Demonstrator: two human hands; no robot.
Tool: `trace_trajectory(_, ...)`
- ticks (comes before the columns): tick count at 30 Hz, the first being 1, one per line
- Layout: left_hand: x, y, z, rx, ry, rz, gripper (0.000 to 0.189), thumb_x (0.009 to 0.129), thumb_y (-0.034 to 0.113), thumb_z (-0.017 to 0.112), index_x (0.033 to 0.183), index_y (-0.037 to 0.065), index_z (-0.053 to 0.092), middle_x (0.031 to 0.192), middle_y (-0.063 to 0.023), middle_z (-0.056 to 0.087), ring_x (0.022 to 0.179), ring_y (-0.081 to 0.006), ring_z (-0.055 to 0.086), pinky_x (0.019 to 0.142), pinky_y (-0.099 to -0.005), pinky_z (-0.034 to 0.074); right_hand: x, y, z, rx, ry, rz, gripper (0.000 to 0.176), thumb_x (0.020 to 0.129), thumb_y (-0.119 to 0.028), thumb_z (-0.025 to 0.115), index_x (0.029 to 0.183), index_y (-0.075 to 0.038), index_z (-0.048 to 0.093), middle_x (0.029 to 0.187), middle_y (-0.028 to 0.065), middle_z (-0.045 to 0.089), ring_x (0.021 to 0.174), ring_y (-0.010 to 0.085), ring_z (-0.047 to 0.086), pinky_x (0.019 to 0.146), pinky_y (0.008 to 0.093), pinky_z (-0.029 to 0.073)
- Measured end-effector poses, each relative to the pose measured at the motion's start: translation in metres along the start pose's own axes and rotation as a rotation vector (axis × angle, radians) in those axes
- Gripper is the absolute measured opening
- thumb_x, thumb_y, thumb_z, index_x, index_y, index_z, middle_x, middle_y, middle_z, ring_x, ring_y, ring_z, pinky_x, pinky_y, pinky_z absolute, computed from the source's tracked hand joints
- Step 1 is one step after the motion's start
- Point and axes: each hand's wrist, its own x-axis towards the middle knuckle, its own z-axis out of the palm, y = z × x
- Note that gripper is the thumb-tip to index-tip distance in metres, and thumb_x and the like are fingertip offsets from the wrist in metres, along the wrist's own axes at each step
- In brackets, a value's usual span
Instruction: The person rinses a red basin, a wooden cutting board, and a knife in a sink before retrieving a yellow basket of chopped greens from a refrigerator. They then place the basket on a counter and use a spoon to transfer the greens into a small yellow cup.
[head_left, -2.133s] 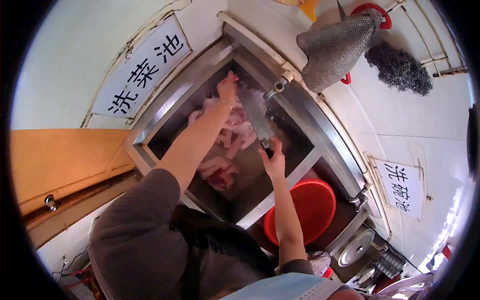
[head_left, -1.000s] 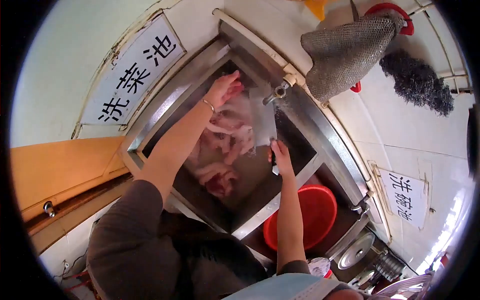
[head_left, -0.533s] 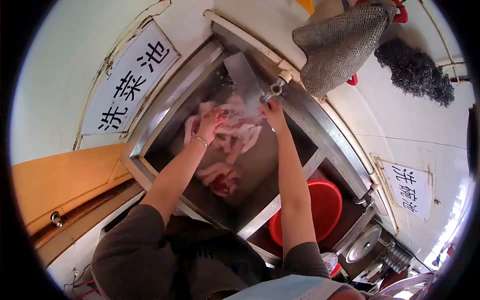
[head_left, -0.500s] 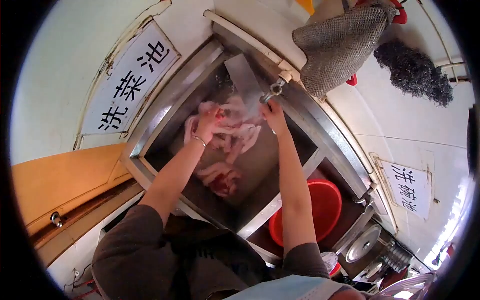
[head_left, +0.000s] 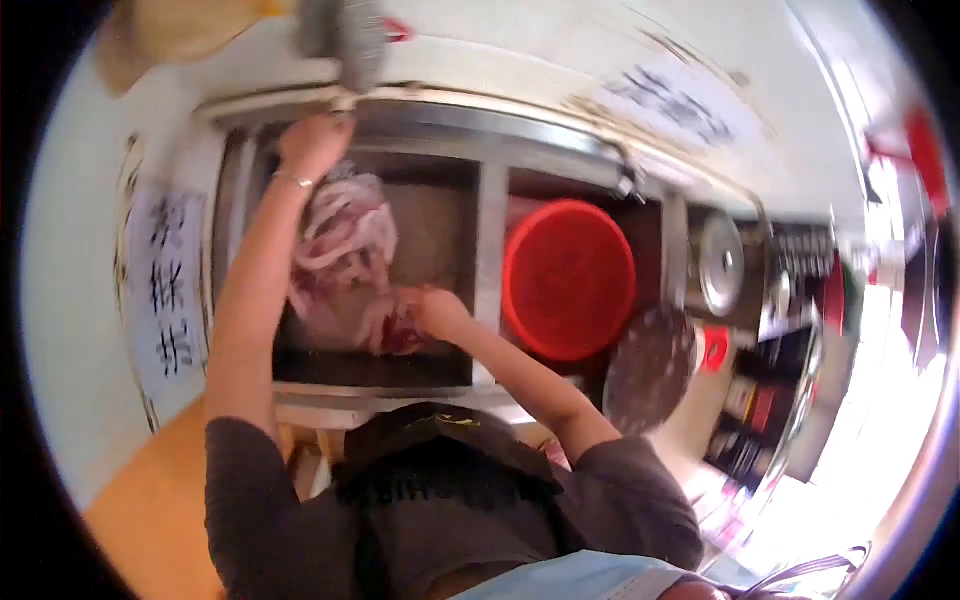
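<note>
Pale pink strips of meat (head_left: pixel 345 225) lie in the left basin of a metal sink (head_left: pixel 492 230). My left hand (head_left: pixel 315 146), with a bracelet at the wrist, is closed at the faucet (head_left: pixel 343 104) on the sink's back edge, its fingertips on or near the tap. My right hand (head_left: pixel 440 312) reaches low into the same basin, its fingers pressed against a darker red piece of meat (head_left: pixel 400 328). Motion blurs both hands somewhat.
A red basin (head_left: pixel 568 280) stands in the right sink compartment, with a second faucet (head_left: pixel 632 178) behind it. Further right are a round brown board (head_left: pixel 650 368) and a metal lid (head_left: pixel 722 262). Signs hang on the walls.
The view has turned and shifted right. My left hand has gone from the meat to the faucet, and my right hand from the faucet down to the red meat. The running water no longer shows.
</note>
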Motion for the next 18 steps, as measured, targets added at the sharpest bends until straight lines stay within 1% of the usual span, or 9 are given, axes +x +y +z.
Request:
trace_trajectory(1, 0.004, 0.002, -0.005, 0.069, -0.084, 0.061, 0.048, 0.087, 0.045, 0.045, 0.080, 0.004, 0.068, 0.082, -0.0214, 0.065, 0.080, -0.0371, 0.064, 0.071, -0.0472, 0.051, -0.008, 0.003, 0.014, 0.035, 0.050, 0.058, 0.045, 0.079, -0.017, 0.060, 0.124, -0.017, 0.053, 0.103, 0.0173, 0.061, 0.089, 0.0349, 0.061, 0.078, 0.0434, 0.050)
trace_trajectory(3, 0.017, -0.012, 0.011, 0.185, -0.035, 0.215, 0.043, 0.088, 0.041, 0.049, 0.082, 0.002, 0.066, 0.083, -0.0210, 0.065, 0.080, -0.0376, 0.063, 0.072, -0.0473, 0.050, -0.023, 0.012, 0.049, 0.140, 0.199, -0.041, 0.047, 0.078, -0.018, 0.060, 0.124, -0.021, 0.052, 0.101, 0.0169, 0.059, 0.085, 0.0346, 0.061, 0.075, 0.0430, 0.050)
trace_trajectory(4, 0.018, -0.016, 0.013, 0.209, -0.015, 0.290, 0.040, 0.087, 0.038, 0.051, 0.081, 0.001, 0.065, 0.084, -0.0207, 0.065, 0.080, -0.0377, 0.063, 0.073, -0.0471, 0.050, -0.037, 0.007, 0.049, 0.161, 0.231, -0.017, 0.047, 0.078, -0.018, 0.060, 0.124, -0.021, 0.052, 0.101, 0.0169, 0.059, 0.085, 0.0346, 0.061, 0.075, 0.0430, 0.050)
trace_trajectory(7, 0.006, -0.005, -0.013, 0.244, -0.095, 0.315, 0.040, 0.087, 0.037, 0.054, 0.081, -0.001, 0.064, 0.085, -0.0219, 0.064, 0.082, -0.0384, 0.061, 0.074, -0.0470, 0.048, -0.068, -0.015, 0.048, 0.073, 0.230, 0.006, 0.050, 0.078, -0.017, 0.059, 0.126, -0.025, 0.049, 0.101, 0.0166, 0.059, 0.083, 0.0347, 0.062, 0.073, 0.0446, 0.050)
trace_trajectory(9, 0.010, -0.005, -0.018, 0.293, -0.157, 0.380, 0.039, 0.087, 0.035, 0.055, 0.081, -0.001, 0.064, 0.085, -0.0233, 0.063, 0.082, -0.0401, 0.060, 0.073, -0.0479, 0.048, -0.078, -0.017, 0.064, 0.069, 0.130, 0.039, 0.051, 0.076, -0.013, 0.058, 0.125, -0.026, 0.049, 0.104, 0.0160, 0.058, 0.083, 0.0354, 0.062, 0.070, 0.0458, 0.050)
trace_trajectory(10, 0.008, -0.001, -0.022, 0.286, -0.157, 0.403, 0.038, 0.087, 0.035, 0.055, 0.082, -0.001, 0.064, 0.086, -0.0237, 0.063, 0.082, -0.0406, 0.060, 0.073, -0.0482, 0.047, -0.066, -0.007, 0.092, 0.030, 0.083, 0.047, 0.048, 0.075, -0.011, 0.058, 0.121, -0.025, 0.051, 0.102, 0.0162, 0.059, 0.082, 0.0355, 0.062, 0.067, 0.0471, 0.050)
trace_trajectory(13, 0.011, -0.006, -0.024, 0.369, -0.188, 0.483, 0.038, 0.087, 0.036, 0.056, 0.087, -0.001, 0.063, 0.089, -0.0232, 0.062, 0.084, -0.0407, 0.059, 0.074, -0.0481, 0.046, -0.083, -0.018, 0.088, 0.046, 0.110, -0.034, 0.042, 0.074, -0.009, 0.056, 0.114, -0.022, 0.054, 0.096, 0.0161, 0.060, 0.080, 0.0345, 0.062, 0.063, 0.0469, 0.050)
trace_trajectory(15, 0.005, -0.006, -0.027, 0.360, -0.141, 0.483, 0.041, 0.087, 0.040, 0.054, 0.089, 0.000, 0.063, 0.091, -0.0219, 0.063, 0.086, -0.0402, 0.059, 0.075, -0.0478, 0.046, -0.093, -0.025, 0.089, 0.039, 0.154, -0.041, 0.037, 0.076, -0.010, 0.053, 0.112, -0.020, 0.054, 0.094, 0.0166, 0.060, 0.078, 0.0343, 0.063, 0.060, 0.0464, 0.050)
trace_trajectory(18, -0.024, 0.002, -0.034, 0.190, -0.048, 0.383, 0.051, 0.088, 0.049, 0.049, 0.105, 0.001, 0.059, 0.099, -0.0208, 0.062, 0.093, -0.0388, 0.058, 0.080, -0.0461, 0.045, -0.099, -0.029, 0.094, 0.020, 0.184, -0.007, 0.037, 0.079, -0.014, 0.050, 0.116, -0.019, 0.050, 0.092, 0.0175, 0.060, 0.074, 0.0347, 0.063, 0.057, 0.0465, 0.049)
